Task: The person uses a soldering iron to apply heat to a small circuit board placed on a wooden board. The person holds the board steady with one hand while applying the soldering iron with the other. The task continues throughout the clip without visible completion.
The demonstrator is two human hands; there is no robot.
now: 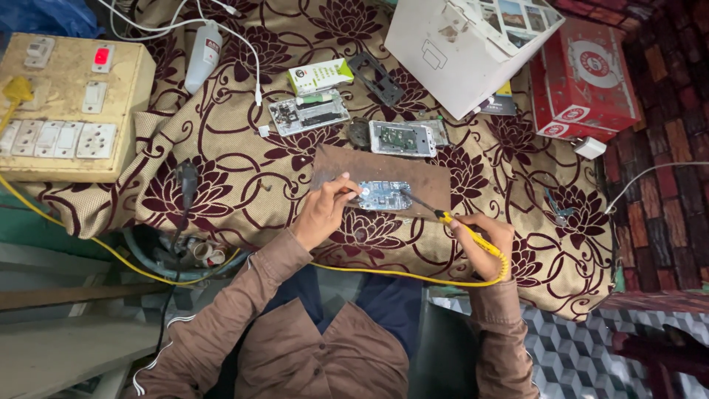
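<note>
A small blue circuit board (384, 196) lies on a brown wooden board (436, 182) over a flower-patterned cloth. My left hand (323, 212) pinches something thin, held at the circuit board's left edge; what it is I cannot make out. My right hand (484, 238) grips a yellow-handled soldering iron (467, 233). Its dark metal tip reaches the circuit board's right end, and its yellow cord runs back across my lap.
Two opened phone bodies (308, 113) (402, 138), a green-and-white small box (320, 75), a white box (461, 44) and a red box (583, 77) lie beyond the wooden board. A cream switch-and-socket box (70, 103) sits at the left. A white charger (589, 147) rests at right.
</note>
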